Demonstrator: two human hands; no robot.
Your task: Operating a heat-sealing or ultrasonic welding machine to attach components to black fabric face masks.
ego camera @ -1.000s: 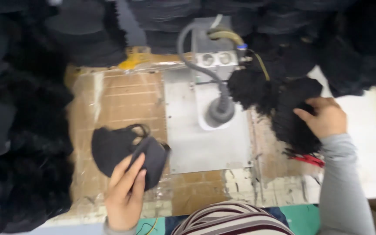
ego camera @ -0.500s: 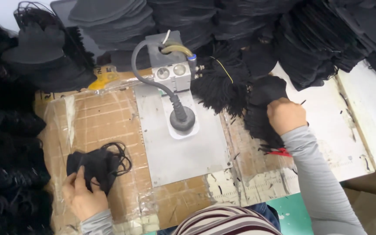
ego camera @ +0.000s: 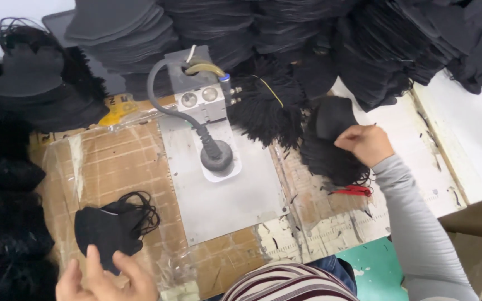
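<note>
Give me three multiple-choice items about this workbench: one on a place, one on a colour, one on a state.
1. Where does the finished black mask lie?
A. on the metal plate
B. on the cardboard, by the left hand
C. on the white table

2. What colour is the small tool below the right hand?
A. red
B. blue
C. yellow

3. What is the right hand doing?
A. resting flat
B. gripping a black mask piece
C. holding the hose

Key: B, it lies left of the metal plate, at the left hand; A, clearly red; B, fingers closed on a mask piece.

two hands show: one left hand point(ego camera: 104, 278) and one right hand point(ego camera: 365, 144). one finished black mask point(ego camera: 107, 228) lies loose, one metal plate point(ego camera: 235, 195), one red-handled tool point(ego camera: 353, 191).
</note>
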